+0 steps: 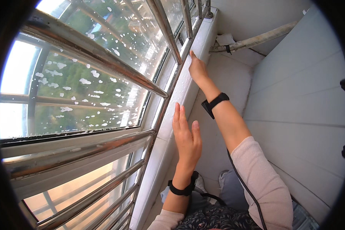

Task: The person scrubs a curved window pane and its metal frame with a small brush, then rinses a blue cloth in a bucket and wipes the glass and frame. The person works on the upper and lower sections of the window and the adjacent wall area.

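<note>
My left hand (187, 135) is raised beside the white tiled ledge (164, 126), its fingers extended, the thumb apart and nothing held. Farther along the ledge is my right hand (198, 69), seen from its back, with one digit pointing forward. Its other fingers are mostly hidden, so I cannot tell if it grips something or touches the ledge. Water drops dot the ledge near that hand. To the left, behind metal bars (115, 66), a window pane (74, 115) carries many white foam patches and drops.
A metal rail (172, 83) runs along the ledge. At the far end a worn pipe (256, 38) slants across the corner. A large pale panel (299, 95) stands on the right. A black cable (244, 184) hangs by my right sleeve. My shoes (199, 182) are below.
</note>
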A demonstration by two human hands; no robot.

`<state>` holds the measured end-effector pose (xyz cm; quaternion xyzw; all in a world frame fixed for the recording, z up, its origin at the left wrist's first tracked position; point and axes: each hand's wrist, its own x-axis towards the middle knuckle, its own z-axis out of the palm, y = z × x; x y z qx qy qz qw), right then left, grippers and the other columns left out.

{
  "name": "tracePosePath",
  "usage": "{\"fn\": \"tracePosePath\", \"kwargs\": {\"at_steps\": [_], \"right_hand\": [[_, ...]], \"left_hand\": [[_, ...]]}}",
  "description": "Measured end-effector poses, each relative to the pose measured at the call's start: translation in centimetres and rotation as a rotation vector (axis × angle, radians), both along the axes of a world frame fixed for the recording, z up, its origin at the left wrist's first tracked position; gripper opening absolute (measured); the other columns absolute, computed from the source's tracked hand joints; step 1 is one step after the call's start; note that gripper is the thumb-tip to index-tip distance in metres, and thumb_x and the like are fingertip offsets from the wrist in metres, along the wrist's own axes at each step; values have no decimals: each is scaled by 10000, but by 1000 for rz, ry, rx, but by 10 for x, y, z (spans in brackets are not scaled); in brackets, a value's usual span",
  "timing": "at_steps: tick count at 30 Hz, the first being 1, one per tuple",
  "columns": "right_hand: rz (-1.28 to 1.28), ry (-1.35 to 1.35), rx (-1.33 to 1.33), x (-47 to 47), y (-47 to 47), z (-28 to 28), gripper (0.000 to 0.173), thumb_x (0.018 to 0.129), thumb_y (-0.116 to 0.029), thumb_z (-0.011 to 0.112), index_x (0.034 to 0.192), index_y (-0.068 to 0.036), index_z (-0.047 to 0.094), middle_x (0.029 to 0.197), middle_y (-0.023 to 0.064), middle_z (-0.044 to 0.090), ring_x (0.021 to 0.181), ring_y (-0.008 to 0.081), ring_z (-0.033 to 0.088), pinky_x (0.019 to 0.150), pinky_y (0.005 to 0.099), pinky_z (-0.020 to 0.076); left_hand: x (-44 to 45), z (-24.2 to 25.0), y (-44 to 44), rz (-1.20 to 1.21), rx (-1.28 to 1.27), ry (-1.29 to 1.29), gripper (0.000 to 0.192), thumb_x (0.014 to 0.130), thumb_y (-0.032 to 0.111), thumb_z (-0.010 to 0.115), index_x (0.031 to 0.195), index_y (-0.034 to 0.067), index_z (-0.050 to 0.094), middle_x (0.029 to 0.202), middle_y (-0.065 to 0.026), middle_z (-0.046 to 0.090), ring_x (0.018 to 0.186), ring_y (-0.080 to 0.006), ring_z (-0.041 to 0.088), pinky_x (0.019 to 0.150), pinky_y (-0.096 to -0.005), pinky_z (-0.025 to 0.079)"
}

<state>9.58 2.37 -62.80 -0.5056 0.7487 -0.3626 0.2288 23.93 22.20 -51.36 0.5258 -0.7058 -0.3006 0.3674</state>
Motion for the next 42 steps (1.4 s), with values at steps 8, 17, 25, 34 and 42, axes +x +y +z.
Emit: {"fn": "tracePosePath", "kwargs": {"at_steps": [8, 17, 25, 34, 42], "right_hand": [[232, -47, 69, 80, 137, 3, 614, 950, -82, 411, 1543, -131, 261, 965, 316, 643, 891, 457, 651, 811, 531, 526], [72, 329, 31, 17, 98, -12, 613, 937, -68, 445, 1526, -129, 288, 980, 237, 638, 827, 419, 658, 724, 502, 545], [97, 209, 72, 37, 147, -10, 666, 889, -97, 529, 1522, -156, 330, 905, 202, 620, 767, 403, 644, 676, 485, 533], [195, -58, 87, 79, 219, 25, 653, 868, -144, 585, 1491, -136, 390, 978, 193, 620, 825, 421, 650, 714, 497, 537], [-151, 80, -211, 4, 139, -10, 424, 984, -96, 479, 1408, -86, 495, 892, 233, 678, 733, 412, 645, 641, 448, 514]], "left_hand": [[8, 2, -14, -18, 89, -14, 513, 1005, 126, 477, 1469, -41, 336, 1559, -207, 295, 1438, -355, 302, 1162, -422, 263], [11, 3, -3, -89, 65, -124, 510, 973, 84, 509, 1448, -45, 375, 1537, -273, 294, 1406, -427, 324, 1129, -471, 303], [11, -7, -2, -98, 46, -164, 475, 949, 75, 540, 1391, -65, 441, 1509, -299, 324, 1326, -441, 426, 1076, -483, 364], [9, -15, -1, -139, 122, -307, 499, 964, 91, 515, 1423, -63, 394, 1535, -271, 295, 1374, -430, 358, 1111, -456, 340], [16, -12, 1, -131, 10, -336, 500, 923, 51, 536, 1382, -106, 414, 1459, -361, 339, 1288, -493, 422, 1067, -498, 371]]}}
